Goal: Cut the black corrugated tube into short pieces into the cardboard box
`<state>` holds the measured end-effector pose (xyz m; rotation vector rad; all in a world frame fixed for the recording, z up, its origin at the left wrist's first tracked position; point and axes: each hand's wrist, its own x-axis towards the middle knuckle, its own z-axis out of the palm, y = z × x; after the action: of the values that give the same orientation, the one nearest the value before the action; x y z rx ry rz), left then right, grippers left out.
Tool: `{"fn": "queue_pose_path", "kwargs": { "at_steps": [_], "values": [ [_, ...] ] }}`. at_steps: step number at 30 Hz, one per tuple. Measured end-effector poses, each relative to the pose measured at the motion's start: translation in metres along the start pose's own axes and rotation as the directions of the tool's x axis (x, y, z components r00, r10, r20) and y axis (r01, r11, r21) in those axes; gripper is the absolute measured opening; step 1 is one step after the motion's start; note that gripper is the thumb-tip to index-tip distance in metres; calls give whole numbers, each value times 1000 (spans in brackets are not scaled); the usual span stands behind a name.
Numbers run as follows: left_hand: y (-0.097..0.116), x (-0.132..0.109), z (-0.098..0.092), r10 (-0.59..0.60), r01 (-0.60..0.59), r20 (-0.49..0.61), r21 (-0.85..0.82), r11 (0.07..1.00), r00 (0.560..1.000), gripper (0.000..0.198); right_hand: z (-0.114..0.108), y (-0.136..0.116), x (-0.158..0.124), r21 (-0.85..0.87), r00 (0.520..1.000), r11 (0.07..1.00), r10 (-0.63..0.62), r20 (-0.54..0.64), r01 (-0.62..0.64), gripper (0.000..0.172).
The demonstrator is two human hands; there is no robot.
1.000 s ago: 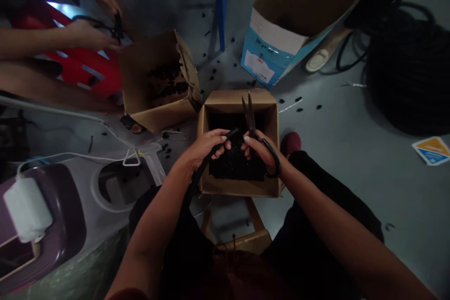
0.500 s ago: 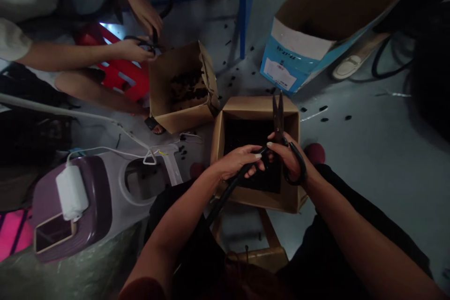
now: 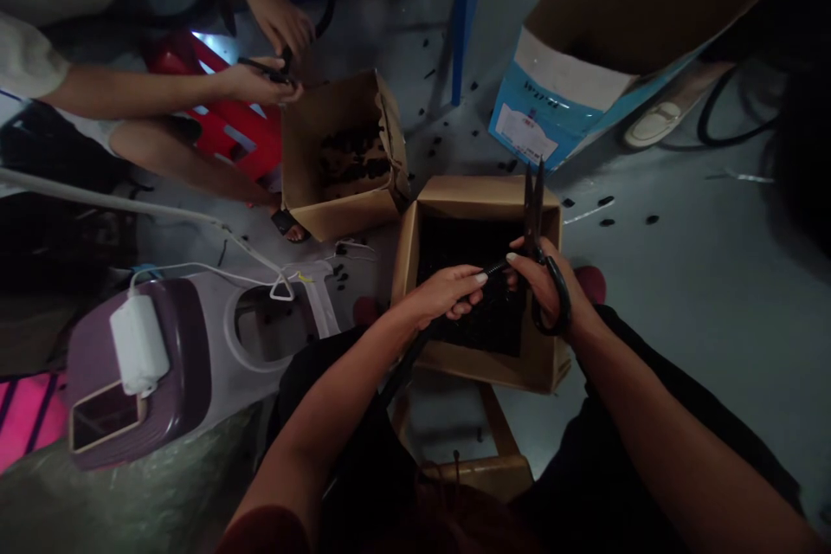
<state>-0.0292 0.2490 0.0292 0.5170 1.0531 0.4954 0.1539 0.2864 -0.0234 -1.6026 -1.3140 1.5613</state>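
Observation:
My left hand is closed around a long black ribbed tube, which runs back down past my forearm toward my lap. The tube's far end reaches my right hand, whose thumb and fingertips pinch it. That same hand also holds black-handled scissors, blades pointing away from me and a little apart. Both hands are over an open cardboard box with a mass of dark pieces inside; single pieces cannot be made out well.
A second cardboard box with black bits stands left, beside a co-worker's hands holding scissors and a black tube. A blue-and-white carton is at the right. Left, a purple-grey stool bears a phone and a white adapter. Black bits litter the floor.
My left hand has slid back along the tube, leaving more of it showing between my hands. My right hand and the scissors have moved slightly right. The view has shifted a little.

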Motion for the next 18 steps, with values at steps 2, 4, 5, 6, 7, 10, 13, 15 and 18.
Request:
{"fn": "queue_pose_path", "kwargs": {
  "at_steps": [2, 4, 5, 6, 7, 10, 13, 15, 18],
  "values": [
    [5, -2, -3, 19, -17, -36, 41, 999, 999, 30, 0, 1, 1, -7, 1000, 1000, -15, 18, 15, 39],
    [11, -5, -7, 43, -37, -92, 70, 997, 995, 30, 0, 1, 0, -13, 998, 999, -34, 52, 34, 39],
    [14, -6, -9, 60, -50, -127, 85, 995, 990, 31, 1, 0, -1, -14, 997, 999, -41, 69, 42, 40],
    [17, -7, -12, 81, -64, -167, 100, 993, 983, 31, 3, -1, -2, -16, 995, 999, -45, 84, 47, 40],
    [21, -8, -15, 104, -81, -210, 116, 990, 972, 32, 5, -1, -4, -21, 995, 999, -44, 93, 46, 41],
    [31, -11, -23, 178, -136, -313, 151, 979, 933, 37, 15, 2, -10, -54, 991, 998, -24, 134, 31, 41],
    [36, -13, -31, 222, -181, -343, 148, 972, 912, 45, 26, 7, -16, -103, 976, 995, 14, 217, 9, 39],
    [36, -12, -33, 229, -189, -340, 146, 971, 912, 48, 30, 8, -20, -140, 963, 990, 26, 268, 12, 38],
    [34, -10, -33, 228, -189, -323, 148, 971, 918, 49, 32, 4, -25, -182, 946, 982, 20, 324, 42, 35]
  ]
}}
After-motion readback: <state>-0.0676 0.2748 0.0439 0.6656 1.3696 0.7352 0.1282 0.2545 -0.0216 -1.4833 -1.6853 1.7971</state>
